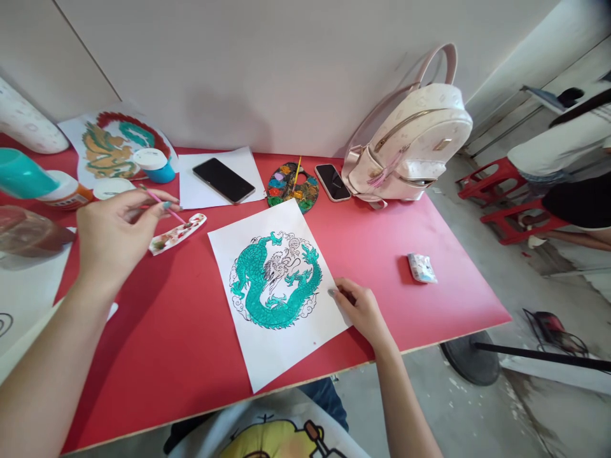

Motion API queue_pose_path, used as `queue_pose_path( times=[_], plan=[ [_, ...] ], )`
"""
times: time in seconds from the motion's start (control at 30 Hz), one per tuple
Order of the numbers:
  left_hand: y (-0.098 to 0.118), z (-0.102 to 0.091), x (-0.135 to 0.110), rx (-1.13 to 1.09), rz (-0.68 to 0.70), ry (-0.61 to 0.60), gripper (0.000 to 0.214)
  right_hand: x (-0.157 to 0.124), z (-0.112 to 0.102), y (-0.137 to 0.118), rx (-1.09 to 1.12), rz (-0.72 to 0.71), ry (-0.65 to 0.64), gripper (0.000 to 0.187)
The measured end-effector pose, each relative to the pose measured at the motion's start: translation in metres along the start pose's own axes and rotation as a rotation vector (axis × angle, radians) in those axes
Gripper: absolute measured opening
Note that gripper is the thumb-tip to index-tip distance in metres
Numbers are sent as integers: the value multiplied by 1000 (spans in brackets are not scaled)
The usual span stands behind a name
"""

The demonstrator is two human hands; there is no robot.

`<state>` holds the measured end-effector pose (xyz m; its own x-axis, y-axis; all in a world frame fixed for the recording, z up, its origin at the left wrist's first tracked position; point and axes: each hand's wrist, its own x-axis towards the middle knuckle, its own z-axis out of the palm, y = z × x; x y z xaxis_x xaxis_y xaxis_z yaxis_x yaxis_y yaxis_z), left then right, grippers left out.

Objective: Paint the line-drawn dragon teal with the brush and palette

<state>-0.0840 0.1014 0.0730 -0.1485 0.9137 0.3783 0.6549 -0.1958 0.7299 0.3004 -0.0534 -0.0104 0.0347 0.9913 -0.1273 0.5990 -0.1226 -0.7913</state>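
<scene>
My left hand (119, 222) is closed on a thin pink paintbrush (165, 205), its tip at a small white paint tray (177, 236) smeared with red and green. My right hand (356, 305) pinches the right edge of a white sheet of paper (258, 356). Printed on that sheet is a round dragon drawing (277, 280); its body is coloured teal, while its head and the clouds around it are bare line work. Beyond the sheet lies a round palette (281, 184) of many paint colours, with a yellow brush (296, 170) resting on it.
Two phones (224, 180) (333, 182) lie at the back beside a pale pink backpack (415, 140). A blue paint pot (155, 166), a teal-and-white bottle (38, 181) and a cup of murky water (31, 235) stand left. A small packet (421, 268) sits right. People sit on red stools (491, 178).
</scene>
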Motion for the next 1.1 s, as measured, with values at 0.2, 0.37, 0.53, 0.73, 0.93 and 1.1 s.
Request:
queue_pose_path(
  times=[0.2,0.37,0.53,0.73,0.93,1.1],
  plan=[
    [5,-1,2,57,-23,-47,28,-5,-9,-9,-137,12,-63,55],
    [11,-7,-13,179,160,-62,25,6,-24,-39,-277,-145,173,38],
    [36,5,-39,302,669,39,23,46,-10,-97,-53,-449,-91,43],
    [79,25,-82,118,1003,-2,29,78,43,-129,84,-757,-221,56],
    [65,24,-88,128,887,-73,45,80,55,-104,97,-757,-138,28],
    [-7,-21,-34,629,269,28,38,84,44,-82,195,-652,-112,32]
  ],
)
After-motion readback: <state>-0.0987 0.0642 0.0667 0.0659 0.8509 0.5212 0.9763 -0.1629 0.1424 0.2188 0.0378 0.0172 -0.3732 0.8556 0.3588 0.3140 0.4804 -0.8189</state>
